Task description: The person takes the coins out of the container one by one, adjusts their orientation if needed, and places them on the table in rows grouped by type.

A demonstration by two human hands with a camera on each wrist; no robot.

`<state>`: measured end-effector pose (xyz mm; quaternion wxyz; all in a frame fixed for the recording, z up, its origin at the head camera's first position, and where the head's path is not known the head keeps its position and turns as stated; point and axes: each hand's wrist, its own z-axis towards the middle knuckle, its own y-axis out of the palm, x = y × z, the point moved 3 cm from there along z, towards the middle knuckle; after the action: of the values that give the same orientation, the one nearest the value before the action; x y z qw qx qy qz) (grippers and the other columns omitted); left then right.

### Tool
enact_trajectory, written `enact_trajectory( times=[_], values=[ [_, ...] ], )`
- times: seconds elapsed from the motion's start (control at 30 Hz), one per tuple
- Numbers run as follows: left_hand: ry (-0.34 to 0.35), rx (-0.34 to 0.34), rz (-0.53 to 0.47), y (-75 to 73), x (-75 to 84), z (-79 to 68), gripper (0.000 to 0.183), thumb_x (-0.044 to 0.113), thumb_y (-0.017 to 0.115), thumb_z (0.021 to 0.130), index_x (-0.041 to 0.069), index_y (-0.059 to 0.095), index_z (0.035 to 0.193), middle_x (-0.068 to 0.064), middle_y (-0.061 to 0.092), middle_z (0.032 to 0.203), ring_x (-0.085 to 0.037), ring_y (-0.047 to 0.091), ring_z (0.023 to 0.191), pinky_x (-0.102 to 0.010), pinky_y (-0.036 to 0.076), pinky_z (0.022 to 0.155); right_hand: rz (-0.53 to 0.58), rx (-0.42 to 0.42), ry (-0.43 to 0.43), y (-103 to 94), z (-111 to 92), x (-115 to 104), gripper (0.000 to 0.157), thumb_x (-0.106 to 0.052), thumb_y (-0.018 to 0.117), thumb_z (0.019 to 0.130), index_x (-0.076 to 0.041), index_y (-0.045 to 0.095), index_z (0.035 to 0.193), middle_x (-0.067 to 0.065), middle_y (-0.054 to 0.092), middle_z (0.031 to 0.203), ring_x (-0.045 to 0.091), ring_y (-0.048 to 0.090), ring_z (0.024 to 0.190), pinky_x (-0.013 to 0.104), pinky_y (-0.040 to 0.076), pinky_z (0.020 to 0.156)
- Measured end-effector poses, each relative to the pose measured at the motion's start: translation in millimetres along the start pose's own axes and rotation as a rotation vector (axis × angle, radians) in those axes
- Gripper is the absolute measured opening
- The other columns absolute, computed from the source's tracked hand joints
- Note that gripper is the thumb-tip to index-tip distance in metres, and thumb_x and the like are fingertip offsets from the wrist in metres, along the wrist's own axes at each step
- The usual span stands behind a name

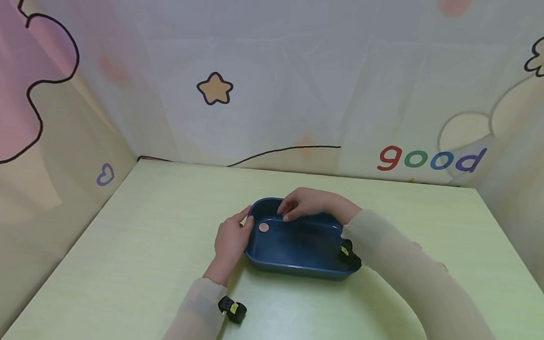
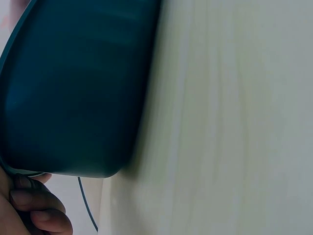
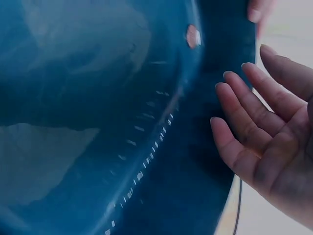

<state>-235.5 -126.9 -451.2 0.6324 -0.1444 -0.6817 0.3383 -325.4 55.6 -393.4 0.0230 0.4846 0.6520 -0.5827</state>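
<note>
A dark blue rectangular tub [image 1: 299, 248] with rounded corners is on the table. My left hand [image 1: 233, 241] grips its left end, thumb at the rim and fingers on the outer side. In the left wrist view, the curled fingers [image 2: 46, 208] show beside the tub's lower corner. My right hand [image 1: 309, 203] reaches over the far rim, its fingers hanging inside the tub. Seen from the right wrist, that hand has its palm in view, fingers spread and loosely bent, holding nothing. A small round pink disc [image 1: 264, 227] lies inside the tub near the left end.
The pale green table [image 1: 161, 267] reaches back to a printed cloth wall [image 1: 266, 122]. Small pale pink pieces [image 1: 442, 267] peek out at the edge of the right sleeve [image 1: 415, 285]. A black wrist camera [image 1: 350, 253] overlaps the tub's right end.
</note>
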Motion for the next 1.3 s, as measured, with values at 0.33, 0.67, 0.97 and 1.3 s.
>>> enact_trajectory(
  times=[0.33,0.67,0.97,1.3],
  values=[
    [0.002,-0.002,0.006,0.9,-0.9,1.5,0.04,0.026,0.058,0.102,0.019,0.064,0.14,0.003,0.04,0.053,-0.014,0.039,0.054,-0.026,0.026,0.051,-0.004,-0.038,0.072,17.4,25.0,0.6,0.036,-0.013,0.063,0.1,0.004,0.063,0.131,0.021,0.07,0.126,0.025,0.07,0.105,0.033,0.06,0.084],
    [0.012,-0.013,-0.005,-1.9,-0.2,1.2,0.04,0.025,0.057,0.102,0.017,0.063,0.141,0.003,0.039,0.053,-0.013,0.038,0.052,-0.026,0.026,0.05,-0.064,0.047,0.144,34.8,42.1,-4.9,0.031,-0.009,0.062,0.1,0.004,0.065,0.128,0.021,0.072,0.119,0.023,0.074,0.088,0.03,0.059,0.078],
    [0.012,-0.019,-0.014,-1.8,0.7,0.2,0.04,0.025,0.058,0.102,0.017,0.064,0.14,0.004,0.04,0.053,-0.013,0.039,0.052,-0.026,0.026,0.05,-0.076,0.144,0.123,47.5,50.9,-1.1,0.029,-0.015,0.07,0.096,0.0,0.069,0.12,0.014,0.072,0.092,0.015,0.066,0.067,0.024,0.052,0.064],
    [0.009,-0.015,-0.021,-1.4,-0.5,0.8,0.04,0.024,0.058,0.102,0.016,0.065,0.14,0.005,0.037,0.052,-0.012,0.036,0.051,-0.026,0.025,0.05,-0.135,0.158,0.099,51.6,57.5,-0.5,0.017,-0.015,0.073,0.094,-0.002,0.07,0.106,0.008,0.069,0.083,0.013,0.059,0.065,0.022,0.046,0.063]
  ],
)
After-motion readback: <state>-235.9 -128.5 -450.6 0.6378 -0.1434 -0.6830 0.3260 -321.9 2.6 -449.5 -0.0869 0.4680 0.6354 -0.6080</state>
